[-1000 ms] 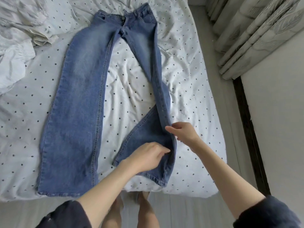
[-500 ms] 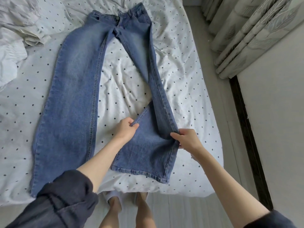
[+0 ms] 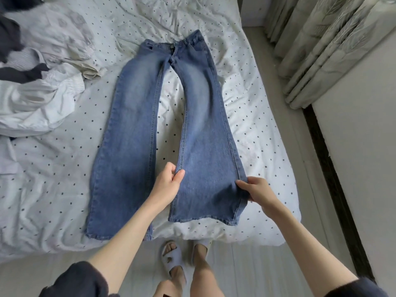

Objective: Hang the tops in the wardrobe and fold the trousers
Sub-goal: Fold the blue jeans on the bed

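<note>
The left hand [image 3: 168, 181] pinches the inner seam and the right hand [image 3: 256, 190] the outer seam of the jeans [image 3: 137, 125]' right leg, both grips narrow on denim. The jeans lie flat on the bed [image 3: 252, 129], long axis running away from the person, waistband far. The other leg lies just left, with open sheet beyond for folding across.

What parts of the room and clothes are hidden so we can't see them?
Head view, the only one:
- Wardrobe: nowhere in frame.
- Clothes pile: cut off by the left edge and crumpled, so the garments can't be told apart.
- Left jeans hem: partly behind the left forearm.
- Right hand fingers: tucked under the denim.
- Curtain: covers whatever is behind.
</note>
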`<state>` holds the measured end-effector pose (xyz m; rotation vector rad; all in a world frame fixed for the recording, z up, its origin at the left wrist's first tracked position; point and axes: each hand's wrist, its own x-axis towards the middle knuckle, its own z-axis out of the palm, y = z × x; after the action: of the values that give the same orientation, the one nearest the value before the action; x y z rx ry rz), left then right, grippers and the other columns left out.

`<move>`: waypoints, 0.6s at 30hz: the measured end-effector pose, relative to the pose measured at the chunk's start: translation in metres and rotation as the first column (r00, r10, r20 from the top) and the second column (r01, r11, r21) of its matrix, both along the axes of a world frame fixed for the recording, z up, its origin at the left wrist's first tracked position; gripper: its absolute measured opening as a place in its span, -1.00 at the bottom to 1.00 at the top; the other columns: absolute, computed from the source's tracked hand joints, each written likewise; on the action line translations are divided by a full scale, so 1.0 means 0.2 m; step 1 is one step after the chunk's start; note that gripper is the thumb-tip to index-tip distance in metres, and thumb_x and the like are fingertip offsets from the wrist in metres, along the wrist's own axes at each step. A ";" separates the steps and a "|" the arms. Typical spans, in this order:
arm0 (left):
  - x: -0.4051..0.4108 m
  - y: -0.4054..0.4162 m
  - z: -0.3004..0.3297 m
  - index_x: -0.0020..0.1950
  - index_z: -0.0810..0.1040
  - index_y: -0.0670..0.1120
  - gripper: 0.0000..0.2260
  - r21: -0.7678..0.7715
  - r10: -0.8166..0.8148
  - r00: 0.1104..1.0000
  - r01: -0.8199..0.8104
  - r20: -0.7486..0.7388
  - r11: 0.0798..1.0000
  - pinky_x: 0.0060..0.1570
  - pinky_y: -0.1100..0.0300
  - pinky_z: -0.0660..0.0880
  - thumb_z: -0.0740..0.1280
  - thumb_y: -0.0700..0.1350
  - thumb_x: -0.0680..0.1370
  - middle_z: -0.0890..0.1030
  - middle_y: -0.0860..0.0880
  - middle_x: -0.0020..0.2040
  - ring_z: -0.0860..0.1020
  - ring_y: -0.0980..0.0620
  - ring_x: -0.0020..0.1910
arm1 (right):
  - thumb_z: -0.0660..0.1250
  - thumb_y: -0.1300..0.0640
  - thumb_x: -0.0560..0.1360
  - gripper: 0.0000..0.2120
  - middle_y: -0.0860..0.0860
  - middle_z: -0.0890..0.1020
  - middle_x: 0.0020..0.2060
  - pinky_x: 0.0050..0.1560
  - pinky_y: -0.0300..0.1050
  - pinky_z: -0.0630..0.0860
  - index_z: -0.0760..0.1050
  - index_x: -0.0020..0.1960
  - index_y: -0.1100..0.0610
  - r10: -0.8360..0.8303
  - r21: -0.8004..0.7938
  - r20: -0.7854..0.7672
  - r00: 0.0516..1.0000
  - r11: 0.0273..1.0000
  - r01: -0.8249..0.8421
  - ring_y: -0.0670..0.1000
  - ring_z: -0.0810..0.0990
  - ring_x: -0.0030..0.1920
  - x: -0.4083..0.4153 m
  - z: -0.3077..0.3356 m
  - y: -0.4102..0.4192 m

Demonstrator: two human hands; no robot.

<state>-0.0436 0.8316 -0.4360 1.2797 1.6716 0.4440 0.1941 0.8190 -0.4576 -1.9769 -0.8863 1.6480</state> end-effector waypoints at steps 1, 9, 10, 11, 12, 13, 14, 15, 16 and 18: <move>0.01 0.01 0.03 -0.22 0.17 -0.06 -0.74 0.035 -0.006 1.000 0.005 0.017 0.999 -0.39 0.20 0.14 0.17 -0.11 0.62 0.22 0.02 -0.35 0.18 0.08 -0.41 | 0.32 0.20 0.53 -0.80 0.07 0.52 -0.31 -0.11 0.01 0.55 0.49 -0.27 0.19 0.010 -0.001 -0.011 1.000 1.000 -0.010 0.02 0.48 -0.27 0.00 0.02 -0.02; 0.05 0.18 0.43 -0.20 0.24 -0.06 -0.78 0.390 -0.060 0.995 0.024 0.079 0.921 -0.42 0.32 0.22 0.20 -0.14 0.61 0.23 0.05 -0.36 0.21 0.10 -0.42 | 0.33 0.22 0.53 -0.66 -0.09 0.44 -0.53 -0.28 -0.18 0.47 0.35 -0.39 0.13 -0.132 0.218 -0.023 0.991 0.967 0.133 -0.11 0.44 -0.45 -0.03 0.40 -0.05; 0.04 0.18 0.44 -0.15 0.27 -0.11 -0.82 0.398 -0.036 0.995 -0.005 0.096 0.917 -0.40 0.32 0.23 0.20 -0.14 0.61 0.25 0.04 -0.35 0.23 0.10 -0.41 | 0.34 0.20 0.52 -0.69 -0.04 0.44 -0.47 -0.26 -0.17 0.48 0.37 -0.37 0.16 -0.125 0.244 -0.003 0.992 0.962 0.121 -0.07 0.44 -0.41 -0.04 0.42 -0.06; 0.01 0.15 0.42 -0.11 0.29 -0.14 -0.84 0.375 -0.006 0.995 -0.033 0.102 0.926 -0.38 0.31 0.23 0.22 -0.12 0.61 0.28 0.04 -0.34 0.25 0.09 -0.39 | 0.34 0.19 0.51 -0.72 0.01 0.43 -0.42 -0.24 -0.13 0.47 0.39 -0.33 0.19 -0.115 0.253 0.027 0.993 0.962 0.105 -0.03 0.42 -0.37 -0.05 0.43 -0.08; -0.01 0.12 0.39 -0.08 0.32 -0.16 -0.84 0.323 0.022 0.995 -0.054 0.102 0.945 -0.32 0.27 0.26 0.24 -0.11 0.60 0.32 0.02 -0.32 0.29 0.06 -0.36 | 0.35 0.18 0.50 -0.75 0.05 0.41 -0.38 -0.22 -0.08 0.43 0.40 -0.30 0.21 -0.099 0.243 0.064 0.993 0.967 0.080 0.00 0.39 -0.34 -0.06 0.42 -0.10; -0.05 0.07 0.32 -0.06 0.34 -0.16 -0.83 0.244 0.037 0.994 -0.061 0.100 0.968 -0.26 0.20 0.32 0.26 -0.09 0.58 0.38 -0.01 -0.29 0.34 0.03 -0.32 | 0.36 0.16 0.50 -0.75 0.08 0.39 -0.37 -0.22 -0.07 0.38 0.39 -0.30 0.20 -0.085 0.217 0.092 0.992 0.974 0.063 0.02 0.36 -0.31 -0.07 0.39 -0.13; -0.08 0.01 0.24 -0.03 0.36 -0.16 -0.82 0.149 0.038 0.995 -0.052 0.094 0.987 -0.19 0.12 0.37 0.29 -0.07 0.57 0.45 -0.06 -0.23 0.40 -0.01 -0.26 | 0.36 0.16 0.49 -0.74 0.07 0.36 -0.38 -0.24 -0.07 0.33 0.38 -0.32 0.18 -0.069 0.188 0.115 0.991 0.981 0.046 0.03 0.33 -0.31 -0.08 0.35 -0.18; -0.12 -0.05 0.16 -0.01 0.38 -0.16 -0.80 0.050 0.028 0.997 -0.032 0.076 0.998 -0.13 0.07 0.40 0.31 -0.06 0.56 0.49 -0.10 -0.18 0.44 -0.03 -0.21 | 0.36 0.16 0.49 -0.73 0.06 0.34 -0.40 -0.28 -0.10 0.30 0.38 -0.34 0.17 -0.056 0.155 0.134 0.989 0.987 0.035 0.03 0.31 -0.33 -0.08 0.29 -0.22; -0.15 -0.12 0.08 0.01 0.40 -0.17 -0.79 -0.041 0.002 0.999 0.000 0.054 0.999 -0.10 0.08 0.41 0.32 -0.05 0.55 0.53 -0.12 -0.13 0.47 -0.03 -0.17 | 0.36 0.18 0.49 -0.73 0.05 0.35 -0.41 -0.32 -0.14 0.27 0.39 -0.34 0.16 -0.043 0.116 0.152 0.987 0.993 0.025 0.02 0.31 -0.36 -0.09 0.23 -0.27; -0.19 -0.25 -0.05 0.01 0.46 -0.18 -0.79 -0.163 -0.057 0.998 0.060 0.026 0.985 -0.03 0.10 0.46 0.36 -0.06 0.52 0.62 -0.13 -0.06 0.56 -0.05 -0.10 | 0.37 0.22 0.49 -0.71 0.03 0.38 -0.45 -0.38 -0.19 0.26 0.39 -0.37 0.15 -0.012 0.042 0.178 0.984 0.999 0.005 -0.01 0.32 -0.41 -0.11 0.11 -0.35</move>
<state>-0.0811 0.7807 -0.4463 1.1957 1.6138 0.2776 0.1731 0.7486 -0.4346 -2.1217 -0.9668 1.4521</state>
